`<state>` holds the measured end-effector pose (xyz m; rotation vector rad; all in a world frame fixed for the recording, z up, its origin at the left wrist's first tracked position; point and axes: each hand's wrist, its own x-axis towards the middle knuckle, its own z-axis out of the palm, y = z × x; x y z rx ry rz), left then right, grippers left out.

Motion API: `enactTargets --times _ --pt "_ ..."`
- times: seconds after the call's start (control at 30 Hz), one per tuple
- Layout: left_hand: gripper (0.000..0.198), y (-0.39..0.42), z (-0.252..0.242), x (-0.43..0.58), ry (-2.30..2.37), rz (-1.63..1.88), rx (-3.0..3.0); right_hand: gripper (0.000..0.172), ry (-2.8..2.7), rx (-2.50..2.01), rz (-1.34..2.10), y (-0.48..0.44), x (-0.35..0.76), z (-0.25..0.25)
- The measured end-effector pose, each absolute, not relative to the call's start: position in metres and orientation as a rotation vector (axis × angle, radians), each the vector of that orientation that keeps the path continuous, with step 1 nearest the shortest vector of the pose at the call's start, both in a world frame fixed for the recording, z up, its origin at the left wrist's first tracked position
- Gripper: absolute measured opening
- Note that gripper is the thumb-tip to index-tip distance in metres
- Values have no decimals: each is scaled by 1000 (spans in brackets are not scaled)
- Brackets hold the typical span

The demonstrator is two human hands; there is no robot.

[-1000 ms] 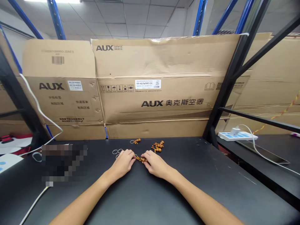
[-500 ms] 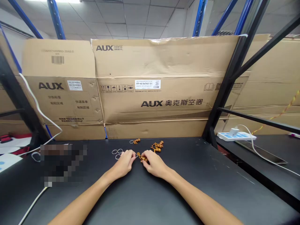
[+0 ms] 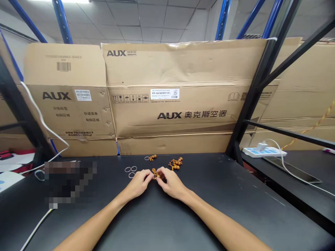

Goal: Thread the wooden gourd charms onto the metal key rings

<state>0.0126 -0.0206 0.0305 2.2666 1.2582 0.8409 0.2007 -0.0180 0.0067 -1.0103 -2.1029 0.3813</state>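
Observation:
Between my two hands, just above the black table, is a small brown gourd-shaped pendant with a cord (image 3: 155,172). My right hand (image 3: 171,182) is closed, thumb and fingers pinching the pendant from the right. On the other side my left hand (image 3: 139,181) is pinched shut at the cord end; the metal key ring at its fingertips is mostly covered by the fingers. Loose key rings (image 3: 127,172) lie just left of my left hand. Beyond the hands lies a gourd pendant with a ring on it (image 3: 152,158). Several more gourd pendants (image 3: 176,164) are heaped beyond my right hand.
AUX cardboard boxes (image 3: 170,122) wall off the back of the black table (image 3: 167,216). A black rack post (image 3: 248,101) stands at the right. Past it are a white power strip (image 3: 274,152) and a phone-like slab (image 3: 293,169). White cables (image 3: 36,226) and a blurred-out object (image 3: 68,181) are at left.
My fingertips have drawn slightly closer around the pendant, and its cord now stands more upright between them. The ring visible at my left fingertips before is now mostly hidden.

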Motion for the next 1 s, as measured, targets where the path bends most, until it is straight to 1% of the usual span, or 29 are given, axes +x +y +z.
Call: enactTargets --times 0.23,0.43,0.57,0.63,0.8,1.0 --pt "33 -20 32 13 1261 850 2158 11 -2096 -1016 388 -19 200 7" --pt "37 -19 32 12 1255 838 2116 17 -2108 -992 361 -23 198 12" --pt "37 -18 31 11 1250 837 2109 8 -2134 -966 333 -23 198 14" --pt "37 -17 30 11 1239 842 2102 6 -2155 -953 308 -23 198 15" --pt "37 -16 29 10 1211 856 2067 11 -2187 -941 280 -23 199 16" --pt "40 -15 30 10 1211 853 2059 13 -2201 -954 310 -25 199 18"
